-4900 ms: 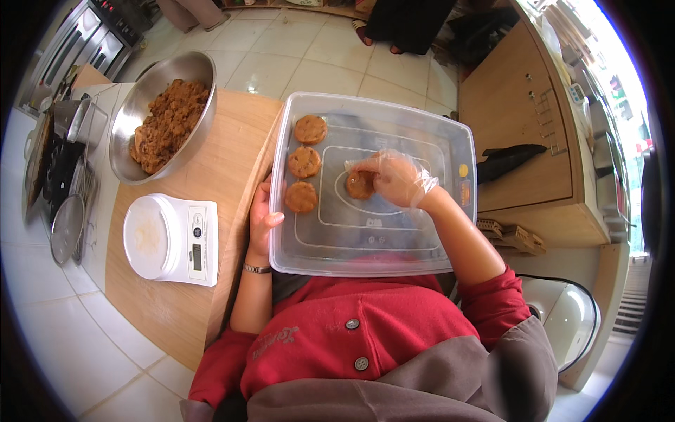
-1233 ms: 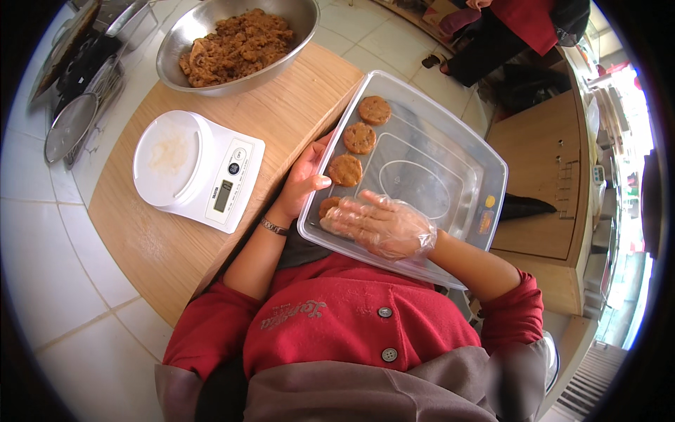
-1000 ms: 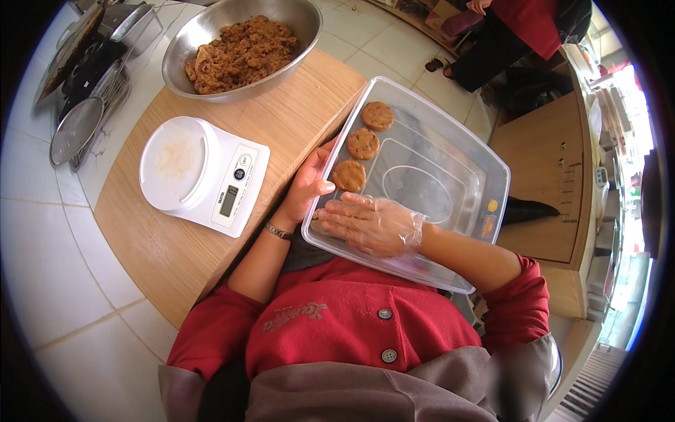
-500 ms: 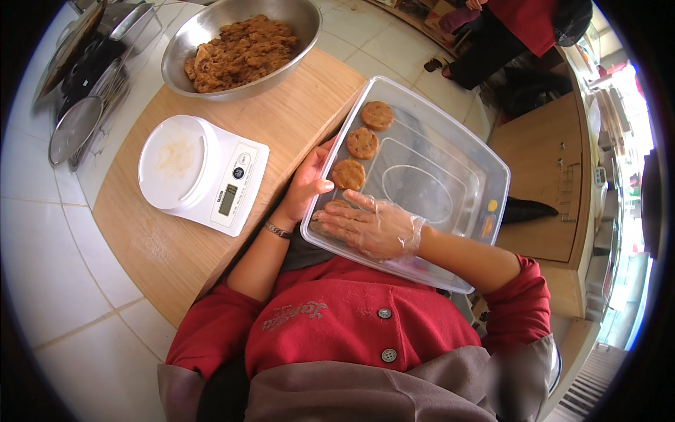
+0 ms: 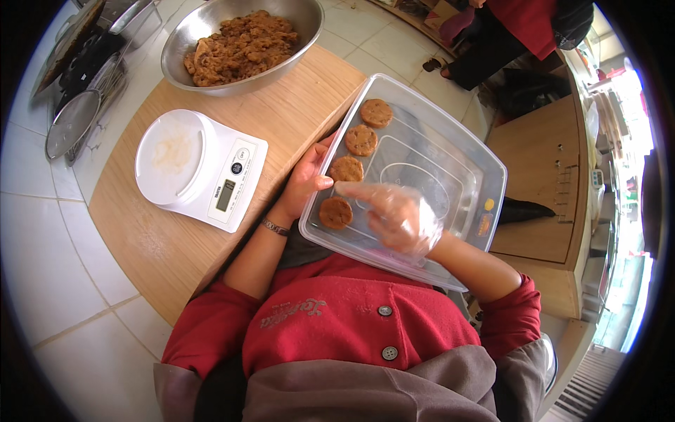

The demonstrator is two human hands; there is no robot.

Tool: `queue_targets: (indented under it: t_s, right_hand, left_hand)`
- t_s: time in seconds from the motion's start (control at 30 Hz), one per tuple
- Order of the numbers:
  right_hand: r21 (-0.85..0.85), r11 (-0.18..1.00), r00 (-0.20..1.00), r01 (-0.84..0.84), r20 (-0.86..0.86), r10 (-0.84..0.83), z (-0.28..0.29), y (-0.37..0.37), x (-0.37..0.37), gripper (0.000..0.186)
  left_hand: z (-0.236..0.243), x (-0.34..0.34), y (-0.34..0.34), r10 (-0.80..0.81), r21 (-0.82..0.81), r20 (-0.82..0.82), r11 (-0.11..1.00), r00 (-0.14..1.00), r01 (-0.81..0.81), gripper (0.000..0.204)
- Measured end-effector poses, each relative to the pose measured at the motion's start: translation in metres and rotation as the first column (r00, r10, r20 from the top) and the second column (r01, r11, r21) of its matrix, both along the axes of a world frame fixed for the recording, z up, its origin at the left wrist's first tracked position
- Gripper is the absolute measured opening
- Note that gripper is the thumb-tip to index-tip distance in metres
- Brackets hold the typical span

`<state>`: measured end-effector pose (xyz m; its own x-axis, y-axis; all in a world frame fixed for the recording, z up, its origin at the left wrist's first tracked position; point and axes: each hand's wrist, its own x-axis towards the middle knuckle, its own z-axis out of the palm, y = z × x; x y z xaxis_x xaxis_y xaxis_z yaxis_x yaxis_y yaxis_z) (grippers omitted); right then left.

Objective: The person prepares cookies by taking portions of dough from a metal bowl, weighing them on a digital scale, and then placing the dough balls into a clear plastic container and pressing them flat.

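A clear plastic tub rests tilted across my lap, against the table edge. My left hand grips its left wall, with the thumb over the rim. Several flat brown dough rounds lie in a row along that side. The nearest dough round sits close to the tub's front corner. My right hand, in a thin clear plastic glove, hovers over the tub, partly blurred. Its index finger stretches toward the dough round beside my left thumb, while the other fingers bend loosely. Nothing shows in that hand.
On the wooden table stands a white kitchen scale with a smeared round platform. A steel bowl of brown chunky dough is behind it. Strainers are at far left. Another person stands at far right, near wooden cabinets.
My right hand has lifted off the nearest dough round and drawn right, its flat fingers now bent with the index out. That round is now uncovered. My left hand keeps its grip.
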<state>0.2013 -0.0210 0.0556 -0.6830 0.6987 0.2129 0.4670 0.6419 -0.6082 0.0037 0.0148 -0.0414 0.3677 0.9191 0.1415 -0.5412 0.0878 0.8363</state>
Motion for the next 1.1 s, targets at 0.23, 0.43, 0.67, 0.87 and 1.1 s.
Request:
queue_targets:
  t_s: [0.23, 0.43, 0.67, 0.87, 1.1]
  right_hand:
    - [-0.222, 0.971, 0.996, 0.089, 0.04, -0.082, -0.015, -0.016, -0.016, 0.065]
    - [-0.126, 0.976, 0.982, 0.177, -0.049, -0.185, -0.02, -0.015, -0.002, 0.05]
    - [-0.375, 0.905, 0.978, 0.199, 0.13, -0.161, -0.013, -0.027, -0.002, 0.037]
    - [-0.281, 0.951, 0.991, 0.132, 0.018, -0.132, -0.014, -0.026, -0.002, 0.038]
    - [-0.213, 0.972, 0.995, 0.095, 0.002, -0.097, -0.013, -0.024, -0.003, 0.036]
  left_hand:
    - [0.003, 0.001, 0.0, 0.025, 0.011, -0.039, 1.0, 0.999, -0.025, 0.054]
    - [0.006, 0.002, -0.001, 0.011, -0.014, -0.021, 1.0, 1.0, -0.012, 0.054]
    - [0.004, 0.002, -0.001, 0.01, -0.005, 0.01, 1.0, 1.0, -0.009, 0.054]
    - [0.001, 0.001, -0.001, 0.006, -0.019, 0.018, 1.0, 1.0, -0.006, 0.052]
    - [0.002, 0.001, -0.001, 0.012, -0.005, -0.005, 1.0, 1.0, -0.012, 0.051]
